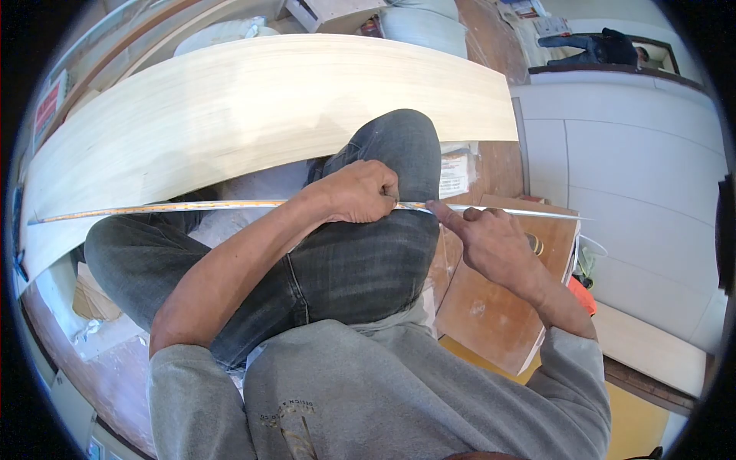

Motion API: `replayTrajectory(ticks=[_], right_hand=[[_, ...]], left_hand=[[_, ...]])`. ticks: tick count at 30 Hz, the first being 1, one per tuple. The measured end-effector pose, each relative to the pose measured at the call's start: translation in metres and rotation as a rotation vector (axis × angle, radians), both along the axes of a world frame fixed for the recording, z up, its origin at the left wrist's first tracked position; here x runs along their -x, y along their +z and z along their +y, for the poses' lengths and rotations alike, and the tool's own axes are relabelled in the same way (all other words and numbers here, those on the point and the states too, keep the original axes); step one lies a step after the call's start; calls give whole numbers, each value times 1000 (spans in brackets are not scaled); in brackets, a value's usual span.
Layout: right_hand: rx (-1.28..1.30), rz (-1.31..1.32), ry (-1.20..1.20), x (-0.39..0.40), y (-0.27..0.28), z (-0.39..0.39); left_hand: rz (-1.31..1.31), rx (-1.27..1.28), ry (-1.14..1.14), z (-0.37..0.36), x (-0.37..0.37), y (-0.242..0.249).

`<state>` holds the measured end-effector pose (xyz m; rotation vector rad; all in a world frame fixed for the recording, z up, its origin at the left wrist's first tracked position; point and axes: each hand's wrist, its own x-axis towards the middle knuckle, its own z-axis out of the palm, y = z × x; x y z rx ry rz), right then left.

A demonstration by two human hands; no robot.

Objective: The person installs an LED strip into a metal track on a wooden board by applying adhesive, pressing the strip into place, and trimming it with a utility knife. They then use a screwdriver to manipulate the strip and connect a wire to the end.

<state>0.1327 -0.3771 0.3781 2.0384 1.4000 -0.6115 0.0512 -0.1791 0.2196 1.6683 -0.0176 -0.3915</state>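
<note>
A long thin strip (169, 207) lies across my raised thigh, its left part orange and white, its right part whitish. It runs from the left end of a pale wooden board (253, 100) to past a brown box on the right. My left hand (364, 190) is closed around the strip above my thigh, knuckles up. Just right of it, my right hand (487, 236) pinches the strip, with the index finger and thumb close to it. Between the two hands a short stretch of the strip shows.
A brown wooden box (491, 307) stands at my right, with a roll of tape (535, 244) on it. White panels (636, 146) are farther right. A person (606, 50) in dark clothes is at the top right. Bags (425, 27) lie beyond the board.
</note>
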Motion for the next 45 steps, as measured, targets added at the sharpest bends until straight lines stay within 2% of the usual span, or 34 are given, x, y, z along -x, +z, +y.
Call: replayTrajectory(ticks=[15,18,20,23,27,29,33,36,45], right_hand=[[75,-88,55,7,-5,3],[20,-87,98,4,-5,-2],[-24,-71,95,5,-6,-5],[-58,-64,106,4,-8,-11],[-125,-6,129,-6,-9,-17],[-92,72,94,-5,-1,-10],[-56,83,64,-2,0,-3],[-77,68,130,-6,-5,0],[61,88,107,-12,-5,11]], left_hand=[[-103,-19,30,-3,0,-9],[-66,-38,-62,10,1,4],[74,127,-173,21,4,7],[150,105,-221,30,10,18],[69,64,-204,23,9,7],[12,35,-178,22,10,8],[17,39,-180,20,9,5],[17,69,-168,19,10,2],[4,56,-159,20,11,5]])
